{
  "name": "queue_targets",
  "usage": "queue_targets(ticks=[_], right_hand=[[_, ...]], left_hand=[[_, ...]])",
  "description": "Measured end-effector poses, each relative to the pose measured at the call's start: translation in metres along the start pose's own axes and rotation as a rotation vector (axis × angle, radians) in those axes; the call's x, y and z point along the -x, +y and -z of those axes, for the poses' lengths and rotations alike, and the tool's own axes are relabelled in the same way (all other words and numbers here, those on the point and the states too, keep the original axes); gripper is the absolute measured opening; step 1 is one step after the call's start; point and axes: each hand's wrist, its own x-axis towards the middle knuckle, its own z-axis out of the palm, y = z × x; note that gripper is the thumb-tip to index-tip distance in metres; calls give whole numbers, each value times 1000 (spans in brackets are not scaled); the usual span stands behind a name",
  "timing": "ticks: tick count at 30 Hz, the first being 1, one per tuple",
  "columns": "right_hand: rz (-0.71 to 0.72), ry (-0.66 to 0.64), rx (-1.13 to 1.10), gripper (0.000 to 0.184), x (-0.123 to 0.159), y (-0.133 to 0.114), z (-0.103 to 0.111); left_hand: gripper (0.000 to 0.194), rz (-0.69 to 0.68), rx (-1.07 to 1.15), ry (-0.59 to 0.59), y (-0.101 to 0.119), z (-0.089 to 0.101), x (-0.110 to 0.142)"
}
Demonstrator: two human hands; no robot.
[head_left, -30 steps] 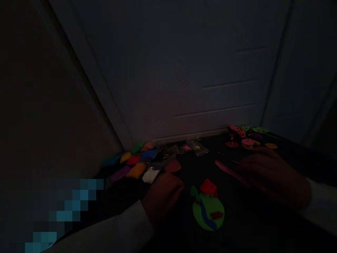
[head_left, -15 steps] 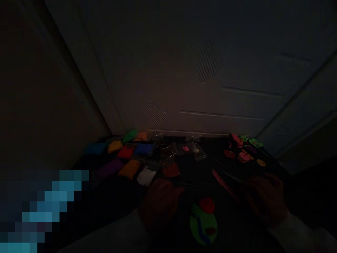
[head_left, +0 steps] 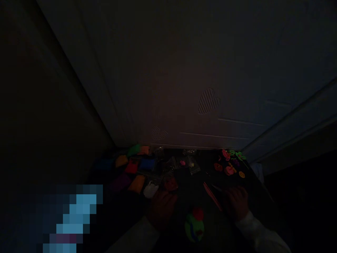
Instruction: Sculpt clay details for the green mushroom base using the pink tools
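The small clay piece lay on the dark tabletop (head_left: 184,195) between my hands, close to me and touched by neither. As far as the gloom showed, much of it was made: a green base (head_left: 187,228) carried a blue strip (head_left: 193,232) and a dark red patch (head_left: 199,233), with a red lump (head_left: 198,213) at its far edge. I judged the main parts to be in place, but whether anything was left to add, I could not tell. My left hand (head_left: 162,207) rested near the white packet (head_left: 151,189) and the reddish-brown packet (head_left: 171,183), fingers together and bent a little; it was too dark to tell whether they held anything. My right hand (head_left: 236,202) was low over the table with its fingers curled, just beside a pale thin tool (head_left: 217,188), and I could not tell if I was pinching it. A pink tool (head_left: 212,195) lay nearby. Farther off on the right stood other shaped pieces, among them a pink one (head_left: 229,170) and a yellow disc (head_left: 241,174).
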Motion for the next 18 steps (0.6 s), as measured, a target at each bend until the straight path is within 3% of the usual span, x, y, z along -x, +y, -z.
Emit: queue_targets(ticks=[7, 13, 18], right_hand=[[7, 82, -18, 14, 7, 8, -10], [54, 107, 64, 15, 17, 16, -14], [18, 102, 85, 17, 17, 11, -12]], left_hand=[[28, 32, -29, 129, -2, -9, 12], [27, -8, 42, 2, 2, -2, 8], [25, 140, -42, 69, -5, -5, 5]])
